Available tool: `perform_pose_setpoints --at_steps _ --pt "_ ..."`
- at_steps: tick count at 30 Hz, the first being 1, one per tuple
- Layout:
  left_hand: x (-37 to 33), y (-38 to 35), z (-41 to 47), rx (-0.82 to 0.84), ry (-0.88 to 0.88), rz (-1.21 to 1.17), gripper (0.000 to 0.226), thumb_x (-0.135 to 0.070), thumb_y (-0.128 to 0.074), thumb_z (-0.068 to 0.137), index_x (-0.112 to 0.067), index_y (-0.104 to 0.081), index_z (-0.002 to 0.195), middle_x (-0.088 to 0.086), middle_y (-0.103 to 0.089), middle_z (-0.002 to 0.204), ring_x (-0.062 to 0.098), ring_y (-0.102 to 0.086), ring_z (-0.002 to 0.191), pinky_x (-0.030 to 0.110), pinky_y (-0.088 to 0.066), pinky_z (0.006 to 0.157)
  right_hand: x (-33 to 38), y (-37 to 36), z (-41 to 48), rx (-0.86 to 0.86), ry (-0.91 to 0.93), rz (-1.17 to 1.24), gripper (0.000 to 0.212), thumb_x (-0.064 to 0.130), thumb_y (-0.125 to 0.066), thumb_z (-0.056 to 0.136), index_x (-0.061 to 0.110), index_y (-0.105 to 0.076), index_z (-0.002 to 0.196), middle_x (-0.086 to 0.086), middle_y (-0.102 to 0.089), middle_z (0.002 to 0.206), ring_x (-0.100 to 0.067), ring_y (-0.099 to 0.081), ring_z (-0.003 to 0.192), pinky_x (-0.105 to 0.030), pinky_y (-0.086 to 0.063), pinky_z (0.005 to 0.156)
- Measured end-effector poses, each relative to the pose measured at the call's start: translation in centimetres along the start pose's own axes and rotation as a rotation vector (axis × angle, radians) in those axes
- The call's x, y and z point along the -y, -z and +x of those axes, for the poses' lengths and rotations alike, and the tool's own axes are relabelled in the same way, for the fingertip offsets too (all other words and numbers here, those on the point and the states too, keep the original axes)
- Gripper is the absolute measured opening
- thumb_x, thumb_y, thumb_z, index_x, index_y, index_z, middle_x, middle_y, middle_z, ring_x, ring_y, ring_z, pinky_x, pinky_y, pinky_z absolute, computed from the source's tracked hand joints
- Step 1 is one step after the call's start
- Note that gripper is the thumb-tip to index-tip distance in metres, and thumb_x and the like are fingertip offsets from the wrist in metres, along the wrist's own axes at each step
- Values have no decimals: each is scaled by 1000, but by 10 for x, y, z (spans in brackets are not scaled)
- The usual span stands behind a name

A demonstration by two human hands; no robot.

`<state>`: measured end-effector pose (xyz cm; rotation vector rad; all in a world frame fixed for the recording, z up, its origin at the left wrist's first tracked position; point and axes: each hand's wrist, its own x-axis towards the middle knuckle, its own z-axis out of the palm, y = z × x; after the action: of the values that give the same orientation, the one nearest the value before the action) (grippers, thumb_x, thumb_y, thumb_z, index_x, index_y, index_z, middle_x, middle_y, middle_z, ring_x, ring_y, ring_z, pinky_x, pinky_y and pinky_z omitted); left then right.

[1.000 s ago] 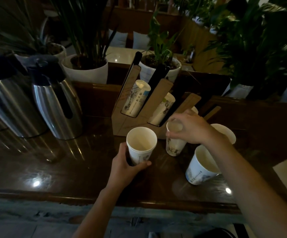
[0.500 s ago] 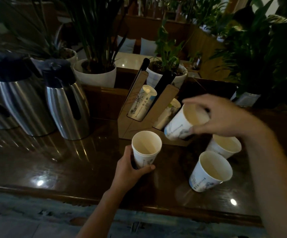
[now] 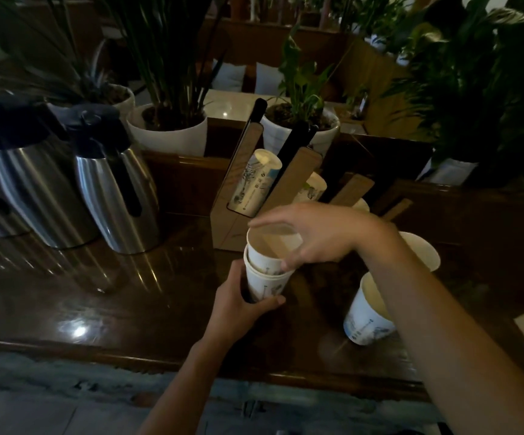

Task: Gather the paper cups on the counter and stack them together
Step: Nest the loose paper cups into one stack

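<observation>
My left hand (image 3: 238, 304) grips a white printed paper cup (image 3: 267, 285) standing on the dark counter (image 3: 103, 309). My right hand (image 3: 320, 235) holds a second cup (image 3: 270, 248) by its rim, partly nested inside the first one. Two more cups stand loose to the right: one (image 3: 364, 318) near my right forearm, partly covered by it, and another (image 3: 423, 249) behind the arm, of which only the rim shows.
A wooden cup dispenser (image 3: 288, 180) with cup stacks in its slots stands just behind the hands. Steel thermos jugs (image 3: 113, 189) line the left of the counter. White potted plants (image 3: 166, 133) sit on the ledge behind. The counter's front edge runs below my wrists.
My right hand carried its cup from the right, above the counter, leftward and down into the cup that my left hand holds. The left hand stayed in place.
</observation>
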<state>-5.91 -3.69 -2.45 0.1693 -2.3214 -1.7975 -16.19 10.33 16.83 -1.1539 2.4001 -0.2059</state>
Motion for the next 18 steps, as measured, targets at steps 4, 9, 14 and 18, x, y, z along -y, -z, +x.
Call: perform_pose_setpoints --at_steps 4,9,14,18 --pt "-1 -4 0 -8 5 -17 76 -50 -88 61 -62 -41 120 -35 -61 122 -13 -58 115 10 -55 84 -3 -20 9 17 -35 -10 90 33 -81 82 41 -29 155 7 -27 165 -22 -26 150 -51 -30 118" --pt "-3 -9 -1 1 -17 2 76 -64 -84 56 -73 -37 114 -43 -57 119 -17 -56 115 5 -52 83 -19 -31 -22 -51 -70 69 83 38 -70 93 41 -18 158 8 -13 169 -17 -15 155 -48 -23 122" --pt "-6 -17 1 46 -21 17 75 -63 -83 55 -76 -34 111 -53 -51 115 -28 -50 110 -5 -45 80 -62 -41 -98 -375 -388 132 69 57 -58 93 37 -33 153 -1 -40 158 -23 -43 140 -41 -44 104" --pt "-9 -29 3 84 -31 51 77 -60 -82 56 -74 -32 113 -57 -49 113 -32 -47 108 -6 -44 79 -67 -75 -126 -281 -533 123 73 63 -65 85 40 -38 149 -3 -43 150 -30 -44 135 -46 -44 98"
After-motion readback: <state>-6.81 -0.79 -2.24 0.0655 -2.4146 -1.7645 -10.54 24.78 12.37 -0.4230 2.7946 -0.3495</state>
